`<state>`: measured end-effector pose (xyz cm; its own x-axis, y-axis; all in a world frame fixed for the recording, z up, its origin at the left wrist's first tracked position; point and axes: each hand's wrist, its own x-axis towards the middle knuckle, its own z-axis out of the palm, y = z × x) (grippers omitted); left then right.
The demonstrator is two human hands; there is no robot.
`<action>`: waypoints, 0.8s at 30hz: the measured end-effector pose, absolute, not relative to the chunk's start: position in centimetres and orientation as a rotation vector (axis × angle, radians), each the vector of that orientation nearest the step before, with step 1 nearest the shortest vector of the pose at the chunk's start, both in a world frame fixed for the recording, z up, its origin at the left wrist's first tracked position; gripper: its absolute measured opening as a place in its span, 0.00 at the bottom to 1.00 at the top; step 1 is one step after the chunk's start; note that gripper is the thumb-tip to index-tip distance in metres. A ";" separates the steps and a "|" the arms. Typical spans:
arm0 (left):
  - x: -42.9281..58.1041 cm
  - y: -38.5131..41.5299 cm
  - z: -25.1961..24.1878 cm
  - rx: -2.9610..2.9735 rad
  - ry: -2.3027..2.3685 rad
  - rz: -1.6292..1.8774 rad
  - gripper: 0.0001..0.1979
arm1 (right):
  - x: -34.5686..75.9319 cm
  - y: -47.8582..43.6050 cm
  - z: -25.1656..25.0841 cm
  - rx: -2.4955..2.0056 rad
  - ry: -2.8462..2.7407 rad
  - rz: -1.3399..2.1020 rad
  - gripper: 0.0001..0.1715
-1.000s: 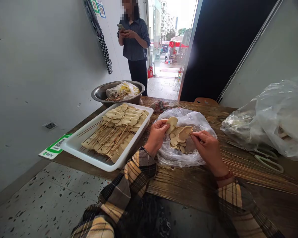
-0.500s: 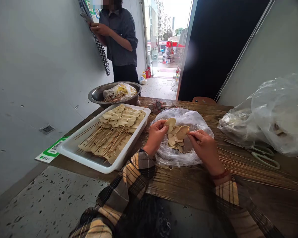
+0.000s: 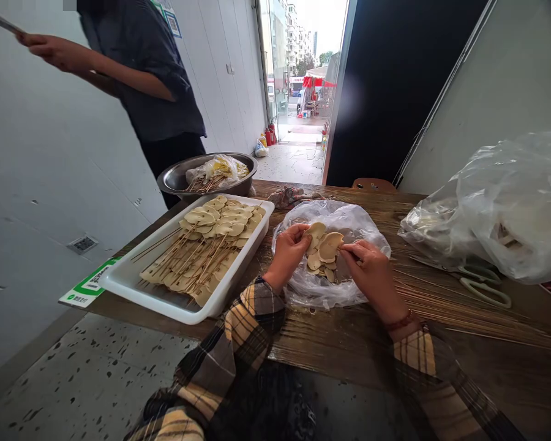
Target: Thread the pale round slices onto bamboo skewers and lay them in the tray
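My left hand (image 3: 290,252) pinches a pale yellow slice (image 3: 316,233), which looks like potato, between thumb and fingers. My right hand (image 3: 370,269) is closed at the right edge of a second slice (image 3: 331,246); whether it also grips a skewer there I cannot make out. Both hands are over an open clear plastic bag (image 3: 294,291) on the table, with more loose slices (image 3: 314,261) inside. To the left, a white tray (image 3: 257,248) holds rows of slices threaded on thin wooden skewers (image 3: 179,257).
Behind the tray stands a metal bowl (image 3: 172,180) with a bag and skewers. Loose skewers (image 3: 445,300) lie right of my hand, near green-handled scissors (image 3: 484,291) and a large plastic bag (image 3: 496,208). A person (image 3: 151,86) stands beyond the table, holding something flat.
The slice at my right hand has come slightly closer to the one in my left. The person beyond the table has moved left. The view has shifted a little.
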<state>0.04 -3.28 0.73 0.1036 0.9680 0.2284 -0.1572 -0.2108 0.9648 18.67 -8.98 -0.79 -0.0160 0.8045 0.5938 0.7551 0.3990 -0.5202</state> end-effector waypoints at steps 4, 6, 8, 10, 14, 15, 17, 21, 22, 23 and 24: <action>0.1 -3.5 0.9 1.297 0.841 1.288 0.12 | 18.6 -9.0 -0.7 -1.358 -1.761 0.109 0.15; 0.0 -3.5 1.0 1.256 0.811 1.271 0.16 | 18.5 -9.0 -0.5 -1.343 -1.735 0.147 0.15; -0.1 -3.6 1.2 1.185 0.773 1.260 0.20 | 18.5 -9.0 -0.4 -1.320 -1.703 0.178 0.14; -0.1 -3.6 1.2 1.123 0.727 1.231 0.22 | 18.5 -9.0 -0.4 -1.304 -1.678 0.191 0.14; -0.1 -3.5 0.9 1.130 0.654 1.131 0.20 | 18.5 -8.9 -0.5 -1.291 -1.671 0.186 0.14; -0.1 -3.5 0.9 1.135 0.648 1.118 0.20 | 18.5 -8.9 -0.5 -1.287 -1.673 0.187 0.14; -0.1 -3.4 0.8 1.127 0.645 1.116 0.20 | 18.4 -9.0 -0.5 -1.282 -1.675 0.192 0.14; 0.0 -3.5 0.9 1.111 0.627 1.135 0.21 | 18.3 -9.0 -0.4 -1.279 -1.679 0.211 0.14; 0.0 -3.6 0.9 1.112 0.628 1.136 0.21 | 18.3 -9.0 -0.4 -1.282 -1.679 0.212 0.14; 0.1 -3.6 1.0 1.111 0.631 1.132 0.20 | 18.3 -9.0 -0.4 -1.284 -1.678 0.211 0.14; 0.2 -3.7 1.0 1.104 0.631 1.125 0.20 | 18.4 -9.0 -0.5 -1.286 -1.675 0.210 0.13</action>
<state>0.18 -3.73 1.00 0.3495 0.9296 0.1167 -0.3849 0.0289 0.9225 18.36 -8.97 -0.47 0.0354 0.8129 0.5813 0.6447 0.4259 -0.6348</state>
